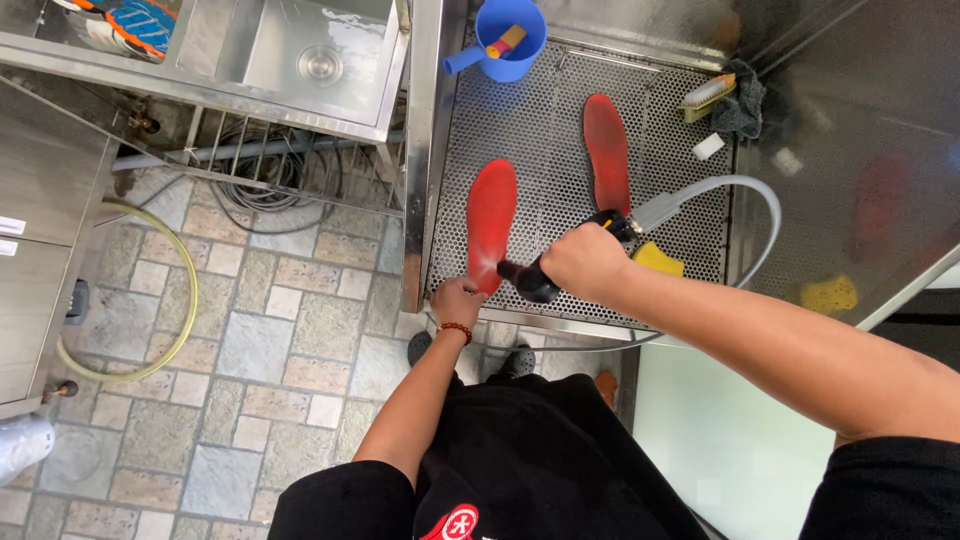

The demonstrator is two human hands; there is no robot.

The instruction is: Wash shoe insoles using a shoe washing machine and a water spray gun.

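A perforated steel wash table (pixel 560 150) is filling the middle of the view, with a stainless sink (pixel 300 55) standing to its far left over a tiled floor (pixel 250 350). Two red insoles are lying flat on the mesh, well apart: the near-left insole (pixel 492 222) and the far-right insole (pixel 607 150). The right hand (pixel 585 262) is clenching its fingers around a black spray gun (pixel 545 275), whose nozzle is pointing left at the near end of the left insole; a pale mist seems to be showing there, so rinsing looks to be under way on this one. A grey hose (pixel 740 190) is looping off to the right. The left hand (pixel 457 300) is resting at the near edge of the table, its fingers curled down beside the insole's heel (whether they are pinching it I cannot tell). The far insole is looking darker, perhaps already wet. A blue cup (pixel 510 35), a scrub brush (pixel 708 95) and a yellow sponge (pixel 658 258) are lying about.
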